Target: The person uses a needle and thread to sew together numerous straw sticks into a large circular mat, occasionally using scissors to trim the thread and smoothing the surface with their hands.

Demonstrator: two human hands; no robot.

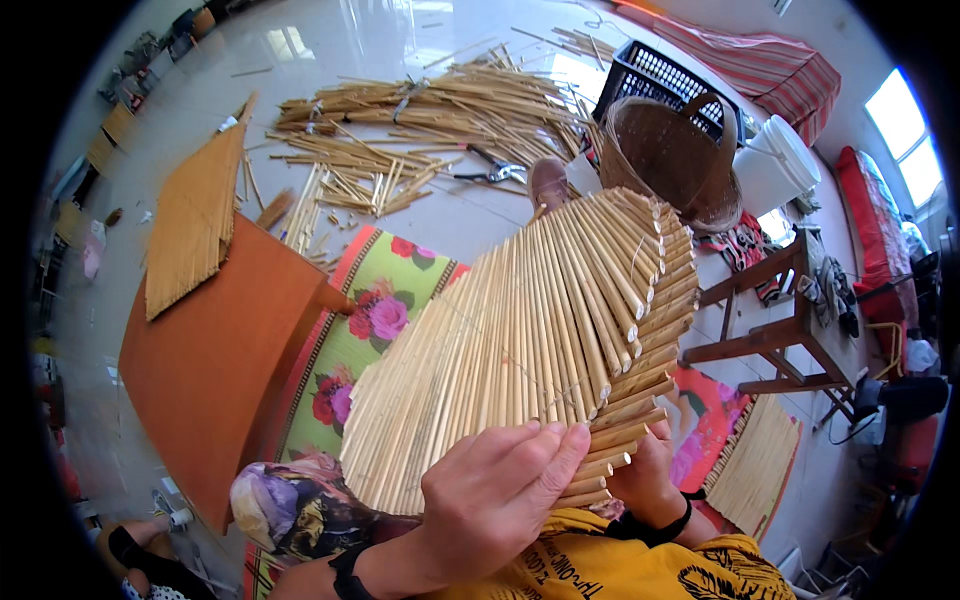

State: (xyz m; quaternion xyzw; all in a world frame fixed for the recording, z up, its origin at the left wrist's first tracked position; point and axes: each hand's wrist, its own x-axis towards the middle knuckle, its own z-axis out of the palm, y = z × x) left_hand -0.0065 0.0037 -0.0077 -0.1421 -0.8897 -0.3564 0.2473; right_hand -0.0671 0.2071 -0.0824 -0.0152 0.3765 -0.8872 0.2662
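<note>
A mat of pale cane sticks [500,330] lies across my lap, its right part a layered band with staggered round cut ends. My left hand [505,480] grips the mat's lower right, fingers curled and thumb pressed on the sticks. My right hand [648,465] holds the right edge from beside and below, its fingers partly hidden behind the cane ends. Thin wire or thread crosses the sticks near my left fingers.
A wooden board [190,390] carries a cane panel [190,240]. Loose cane [420,105], pruning shears [495,172], a basket [635,150], black crate [635,70], white bucket [775,165], wooden stool [745,355] and floral mat [305,420] surround me. Another person [140,560] shows at lower left.
</note>
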